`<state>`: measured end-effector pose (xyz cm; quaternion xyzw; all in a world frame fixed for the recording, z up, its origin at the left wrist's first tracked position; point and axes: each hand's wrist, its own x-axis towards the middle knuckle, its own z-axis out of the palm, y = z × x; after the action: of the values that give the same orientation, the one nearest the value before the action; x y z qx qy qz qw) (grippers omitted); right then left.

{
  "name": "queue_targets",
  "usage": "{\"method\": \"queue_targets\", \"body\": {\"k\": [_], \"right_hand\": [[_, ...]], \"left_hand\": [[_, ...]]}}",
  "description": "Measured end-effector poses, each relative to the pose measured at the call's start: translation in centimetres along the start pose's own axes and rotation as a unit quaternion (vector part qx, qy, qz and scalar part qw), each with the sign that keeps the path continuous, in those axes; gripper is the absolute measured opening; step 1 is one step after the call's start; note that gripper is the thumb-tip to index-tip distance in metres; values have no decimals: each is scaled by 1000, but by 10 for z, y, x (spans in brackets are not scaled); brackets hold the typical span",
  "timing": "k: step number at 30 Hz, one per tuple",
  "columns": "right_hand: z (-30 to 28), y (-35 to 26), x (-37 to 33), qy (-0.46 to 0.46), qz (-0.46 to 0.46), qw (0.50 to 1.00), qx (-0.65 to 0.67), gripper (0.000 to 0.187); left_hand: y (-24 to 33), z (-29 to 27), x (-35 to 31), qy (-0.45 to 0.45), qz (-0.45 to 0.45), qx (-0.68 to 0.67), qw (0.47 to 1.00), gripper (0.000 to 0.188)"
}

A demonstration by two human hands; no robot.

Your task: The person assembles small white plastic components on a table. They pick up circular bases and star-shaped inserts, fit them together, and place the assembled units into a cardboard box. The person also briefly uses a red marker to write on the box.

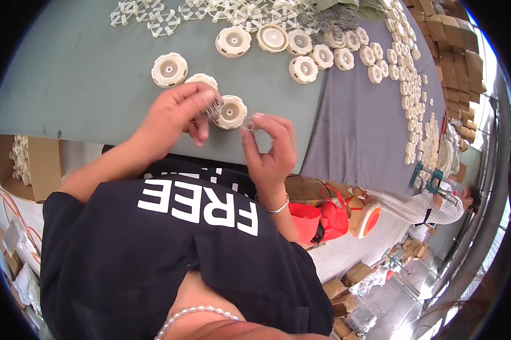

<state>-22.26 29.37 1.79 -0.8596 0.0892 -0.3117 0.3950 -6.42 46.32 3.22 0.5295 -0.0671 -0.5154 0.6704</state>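
Observation:
My left hand point(170, 116) is closed on a few metal coil springs point(213, 107), pinched at the thumb and fingertips. Thumb and forefinger of my right hand point(272, 148) pinch one small wire spring point(250, 125). Between the two hands a cream round plastic cap point(231, 113) with a notched rim lies on the table, its hollow side up. A second cap point(203, 80) is partly covered by my left hand, and a third cap point(169, 69) lies further left.
More caps point(303, 69) run rightward across the grey-green tabletop point(96, 73) onto a grey cloth point(352, 124). White spoked plastic rings point(163, 24) and a pile of springs point(337, 20) lie at the back. A cardboard box point(44, 164) stands left; red bags point(333, 218) sit right. Another person point(431, 208) works far right.

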Motion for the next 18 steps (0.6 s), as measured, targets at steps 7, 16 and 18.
{"method": "queue_targets", "body": {"k": [7,16,18], "right_hand": [[-1,3,13,-46,172,976,127,30],[9,9,60,-181,76,980,-10,32],[15,23,88,-163,57,983,-69,30]], "left_hand": [[14,-21,-5,-65,-6,10,998,27],[28,-47,5,23,75,-4,997,26],[35,-69,19,16,99,-45,994,26]]}}
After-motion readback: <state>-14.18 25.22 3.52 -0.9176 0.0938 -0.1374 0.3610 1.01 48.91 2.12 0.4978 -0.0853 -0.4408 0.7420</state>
